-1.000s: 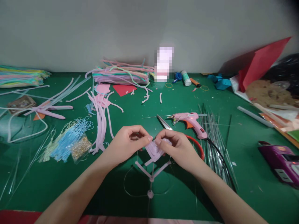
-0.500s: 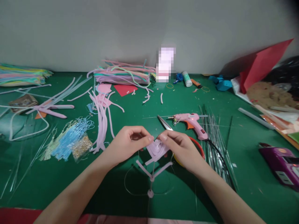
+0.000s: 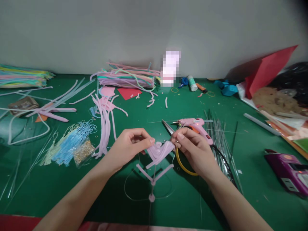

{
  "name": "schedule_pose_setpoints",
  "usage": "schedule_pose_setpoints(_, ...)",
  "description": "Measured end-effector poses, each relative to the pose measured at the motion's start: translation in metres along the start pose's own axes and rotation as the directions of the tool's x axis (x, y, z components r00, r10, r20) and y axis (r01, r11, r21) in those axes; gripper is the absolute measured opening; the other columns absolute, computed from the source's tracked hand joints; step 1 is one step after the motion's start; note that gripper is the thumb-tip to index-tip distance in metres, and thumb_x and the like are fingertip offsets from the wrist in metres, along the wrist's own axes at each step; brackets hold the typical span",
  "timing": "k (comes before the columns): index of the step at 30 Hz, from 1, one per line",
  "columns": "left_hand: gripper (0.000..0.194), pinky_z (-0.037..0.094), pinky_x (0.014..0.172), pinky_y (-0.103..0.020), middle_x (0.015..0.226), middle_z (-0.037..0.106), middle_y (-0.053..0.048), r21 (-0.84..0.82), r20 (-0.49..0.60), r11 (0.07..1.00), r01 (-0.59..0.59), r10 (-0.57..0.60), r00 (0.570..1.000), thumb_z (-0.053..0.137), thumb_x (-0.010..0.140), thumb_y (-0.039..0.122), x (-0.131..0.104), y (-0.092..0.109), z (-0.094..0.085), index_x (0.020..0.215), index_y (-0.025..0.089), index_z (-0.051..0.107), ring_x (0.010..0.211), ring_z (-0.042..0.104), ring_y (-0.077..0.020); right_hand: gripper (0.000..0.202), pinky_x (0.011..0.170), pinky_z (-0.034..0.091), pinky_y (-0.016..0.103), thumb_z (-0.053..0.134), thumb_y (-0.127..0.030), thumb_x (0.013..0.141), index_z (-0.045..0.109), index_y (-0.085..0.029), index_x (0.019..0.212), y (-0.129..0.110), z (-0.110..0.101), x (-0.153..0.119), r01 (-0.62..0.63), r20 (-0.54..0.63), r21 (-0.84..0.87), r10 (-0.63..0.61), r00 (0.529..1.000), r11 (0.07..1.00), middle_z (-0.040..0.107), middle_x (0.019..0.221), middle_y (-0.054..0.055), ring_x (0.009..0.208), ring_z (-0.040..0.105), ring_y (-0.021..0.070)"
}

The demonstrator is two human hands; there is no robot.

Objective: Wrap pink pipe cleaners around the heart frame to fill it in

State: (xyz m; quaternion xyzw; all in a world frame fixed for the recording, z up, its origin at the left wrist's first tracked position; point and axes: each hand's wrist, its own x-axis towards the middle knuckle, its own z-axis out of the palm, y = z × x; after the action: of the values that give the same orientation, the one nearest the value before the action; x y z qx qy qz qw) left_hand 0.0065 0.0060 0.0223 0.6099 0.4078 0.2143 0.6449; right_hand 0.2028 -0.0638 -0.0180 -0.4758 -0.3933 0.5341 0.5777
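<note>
Between my hands hangs a lilac pipe-cleaner ornament (image 3: 157, 155), a layered V with a small coil at its top. A smaller lilac V (image 3: 145, 172), a small knob (image 3: 151, 198) and thin looping wires hang below it. My left hand (image 3: 131, 144) pinches the upper left end, thumb on top. My right hand (image 3: 196, 149) is closed in a pinch at the upper right corner; its fingertips partly hide the contact. Scissors (image 3: 185, 164) with a yellow and red handle lie partly under my right hand. Behind that hand lies a pink glue gun (image 3: 192, 122).
Lilac pipe cleaners (image 3: 104, 131), blue tassels (image 3: 74, 144) and a bag of gold bits (image 3: 83, 152) lie at left. Thin metal wires (image 3: 220, 141) and a purple device (image 3: 286, 171) are at right. Pipe-cleaner bundles (image 3: 126, 78) line the wall on the green table (image 3: 134, 112).
My right hand has shifted right along the V to its outer corner, uncovering the coil and the right arm of the ornament. My left hand still pinches the left end.
</note>
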Motion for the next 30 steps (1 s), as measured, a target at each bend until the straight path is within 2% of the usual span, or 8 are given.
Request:
schedule_pose_setpoints(4, 0.018, 0.04, 0.059, -0.019, 0.064, 0.056, 0.003, -0.004, 0.004, 1.0, 0.007, -0.007, 1.0, 0.069, 0.078, 0.029, -0.0002, -0.0015, 0.0005, 0.069, 0.015, 0.063, 0.061, 0.049, -0.0084, 0.025, 0.062, 0.045, 0.023, 0.062, -0.041, 0.086, 0.058, -0.021, 0.073, -0.0014, 0.0039, 0.0016, -0.021, 0.024, -0.048, 0.022, 0.999, 0.999, 0.057, 0.072, -0.001, 0.063, 0.052, 0.0109)
schedule_pose_setpoints(9, 0.02, 0.039, 0.059, -0.02, 0.064, 0.056, 0.003, 0.006, 0.009, 1.0, -0.001, 0.001, 1.0, 0.067, 0.08, 0.031, -0.001, -0.0033, 0.0003, 0.069, 0.015, 0.063, 0.061, 0.049, -0.0088, 0.039, 0.061, 0.044, 0.025, 0.049, -0.046, 0.092, 0.047, -0.021, 0.063, 0.0001, 0.0049, 0.0016, -0.033, 0.003, -0.034, 0.033, 0.999, 0.999, 0.055, 0.068, 0.0, 0.063, 0.051, 0.0125)
schedule_pose_setpoints(13, 0.016, 0.04, 0.06, -0.02, 0.065, 0.057, 0.003, 0.0, 0.024, 1.0, 0.004, -0.004, 1.0, 0.067, 0.08, 0.028, -0.0013, -0.0029, 0.0002, 0.07, 0.015, 0.064, 0.062, 0.05, -0.0093, 0.03, 0.061, 0.043, 0.024, 0.058, -0.046, 0.088, 0.064, -0.02, 0.076, 0.0013, 0.0042, -0.0001, -0.033, 0.073, -0.151, 0.045, 0.996, 0.988, 0.06, 0.074, 0.001, 0.064, 0.052, 0.0121)
schedule_pose_setpoints(15, 0.015, 0.041, 0.061, -0.02, 0.066, 0.057, 0.003, -0.009, 0.033, 1.0, 0.002, -0.002, 0.999, 0.067, 0.079, 0.026, -0.0011, -0.0025, 0.0004, 0.07, 0.015, 0.064, 0.063, 0.051, -0.0095, 0.024, 0.063, 0.044, 0.024, 0.062, -0.043, 0.085, 0.067, -0.02, 0.082, 0.0019, 0.0054, -0.001, -0.036, 0.112, -0.193, 0.059, 0.992, 0.981, 0.062, 0.076, 0.001, 0.067, 0.053, 0.0127)
schedule_pose_setpoints(24, 0.025, 0.04, 0.06, -0.02, 0.066, 0.056, 0.003, 0.03, 0.05, 1.0, 0.007, -0.008, 0.999, 0.065, 0.082, 0.038, -0.0013, -0.0049, 0.0009, 0.072, 0.015, 0.062, 0.062, 0.05, -0.0094, 0.026, 0.06, 0.039, 0.023, 0.06, -0.039, 0.087, 0.057, -0.02, 0.071, 0.0064, 0.0095, -0.004, -0.009, 0.088, -0.206, 0.028, 0.996, 0.979, 0.053, 0.069, -0.002, 0.064, 0.047, 0.0115)
schedule_pose_setpoints(26, 0.026, 0.038, 0.057, -0.019, 0.064, 0.054, 0.004, 0.022, 0.113, 0.999, 0.041, -0.043, 0.993, 0.068, 0.08, 0.039, -0.0013, -0.0063, 0.0009, 0.072, 0.015, 0.062, 0.06, 0.049, -0.0087, 0.026, 0.058, 0.038, 0.023, 0.061, -0.04, 0.087, 0.057, -0.019, 0.071, 0.0059, 0.0101, -0.0041, -0.004, 0.076, -0.225, 0.022, 0.997, 0.974, 0.052, 0.068, -0.002, 0.063, 0.046, 0.0113)
schedule_pose_setpoints(30, 0.028, 0.039, 0.055, -0.019, 0.062, 0.058, 0.002, 0.006, 0.292, 0.993, 0.12, -0.117, 0.949, 0.065, 0.082, 0.039, -0.0002, -0.0085, 0.003, 0.071, 0.013, 0.062, 0.059, 0.053, -0.0092, 0.029, 0.061, 0.039, 0.024, 0.058, -0.043, 0.088, 0.062, -0.019, 0.073, 0.0059, 0.0099, -0.0033, 0.007, 0.059, -0.27, 0.01, 0.998, 0.963, 0.055, 0.068, 0.0, 0.065, 0.048, 0.0129)
